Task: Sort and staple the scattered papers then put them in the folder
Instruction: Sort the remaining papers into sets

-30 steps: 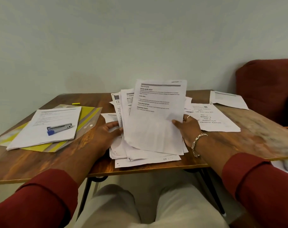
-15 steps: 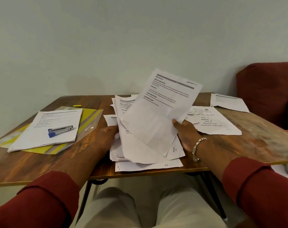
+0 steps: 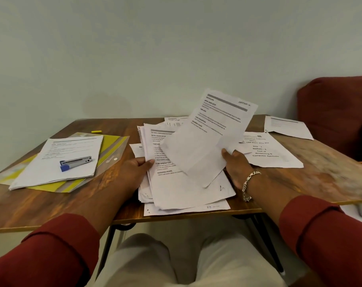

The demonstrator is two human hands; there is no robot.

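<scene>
Top sheet, pinched by right hand, is now swung clockwise off the centre-frame pile, tilted toward upper right; left hand grips the pile's edge. Sorting is judged under way. Stapler and folder are left at frame left on counter

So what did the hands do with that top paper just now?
The right hand, pinching the white printed sheet, swung it from upright and square to tilted over to the right, lifted off the messy white paper pile. The left hand kept its grip on the pile's left edge. The blue-and-grey stapler, the yellow plastic folder and the brown wooden table stayed as they were.
</scene>
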